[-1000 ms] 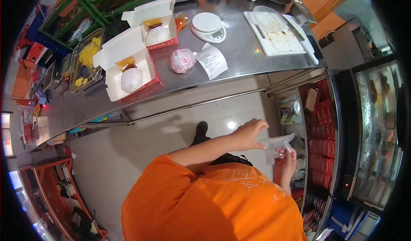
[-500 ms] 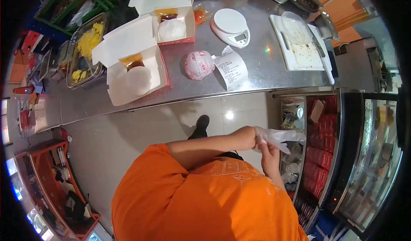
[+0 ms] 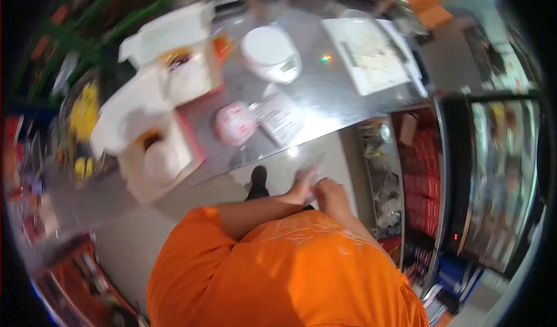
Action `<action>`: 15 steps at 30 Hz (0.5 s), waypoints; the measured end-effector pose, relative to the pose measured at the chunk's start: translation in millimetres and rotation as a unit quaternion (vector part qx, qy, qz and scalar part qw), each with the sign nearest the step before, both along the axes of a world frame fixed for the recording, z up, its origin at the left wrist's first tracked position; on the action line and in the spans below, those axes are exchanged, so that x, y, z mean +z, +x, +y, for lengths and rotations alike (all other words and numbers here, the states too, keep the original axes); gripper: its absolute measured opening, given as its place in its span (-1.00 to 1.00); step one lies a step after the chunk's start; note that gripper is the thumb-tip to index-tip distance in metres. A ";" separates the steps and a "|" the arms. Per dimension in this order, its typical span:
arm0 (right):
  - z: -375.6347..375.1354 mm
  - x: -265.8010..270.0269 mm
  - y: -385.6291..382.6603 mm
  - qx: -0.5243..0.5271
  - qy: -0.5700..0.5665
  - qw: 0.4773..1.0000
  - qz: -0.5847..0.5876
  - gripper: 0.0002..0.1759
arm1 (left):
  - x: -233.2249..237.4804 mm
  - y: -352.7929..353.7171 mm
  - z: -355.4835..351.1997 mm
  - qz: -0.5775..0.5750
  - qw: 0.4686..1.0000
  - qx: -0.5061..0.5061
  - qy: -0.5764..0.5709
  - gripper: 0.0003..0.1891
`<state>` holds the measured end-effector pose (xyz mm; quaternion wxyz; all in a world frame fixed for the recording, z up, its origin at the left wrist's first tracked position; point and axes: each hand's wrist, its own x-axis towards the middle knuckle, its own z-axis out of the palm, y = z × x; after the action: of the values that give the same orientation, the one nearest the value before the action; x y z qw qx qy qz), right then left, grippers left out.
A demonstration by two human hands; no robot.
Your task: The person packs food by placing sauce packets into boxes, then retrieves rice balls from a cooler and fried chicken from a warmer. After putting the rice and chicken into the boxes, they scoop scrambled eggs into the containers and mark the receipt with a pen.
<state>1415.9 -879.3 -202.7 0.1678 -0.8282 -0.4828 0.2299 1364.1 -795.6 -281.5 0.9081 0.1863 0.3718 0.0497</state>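
Thin clear plastic, which looks like a disposable glove (image 3: 317, 160), covers my left hand (image 3: 303, 183) and sticks out past its fingertips. Through the blur, the fingers of that hand seem stretched out inside it, pointing toward the counter. My right hand (image 3: 329, 194) is closed beside the left wrist, gripping the plastic near its cuff. Both hands are in front of my body, below the counter edge. On the steel counter above them are a round parcel in red-and-white paper (image 3: 235, 123) and a printed receipt (image 3: 279, 118).
Two open cardboard boxes (image 3: 188, 134) hold a white round item and a sauce packet each. A white kitchen scale (image 3: 268, 51) and white cutting board (image 3: 371, 57) with a knife lie behind. Shelves with red packages (image 3: 422, 193) and a glass-doored cabinet (image 3: 502, 182) stand right.
My hands have moved left, closer to my body, and the plastic now points up from my left hand instead of trailing right. The view has turned and blurred.
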 end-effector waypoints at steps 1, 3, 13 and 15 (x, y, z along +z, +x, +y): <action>0.1 0.9 1.4 0.025 -0.064 0.997 -0.020 -0.90 | -18.5 -1.5 5.9 0.087 0.984 -0.136 -0.078 -0.46; 4.4 12.0 2.9 0.026 -0.049 0.992 0.116 -0.84 | 46.5 7.3 29.8 0.096 0.967 -0.161 -0.171 -0.43; -1.6 41.8 35.0 -0.107 0.221 0.960 0.132 -0.82 | 49.3 120.5 21.6 -0.186 0.957 -0.219 0.029 -0.20; -16.3 55.6 41.5 -0.120 0.229 0.958 0.127 -0.83 | 73.5 144.7 3.9 -0.227 0.944 -0.225 0.083 -0.38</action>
<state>1457.4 -895.6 -147.1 0.4389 -0.7837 -0.3940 0.1948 1508.7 -791.6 -208.0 0.9374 0.3232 0.0986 -0.0839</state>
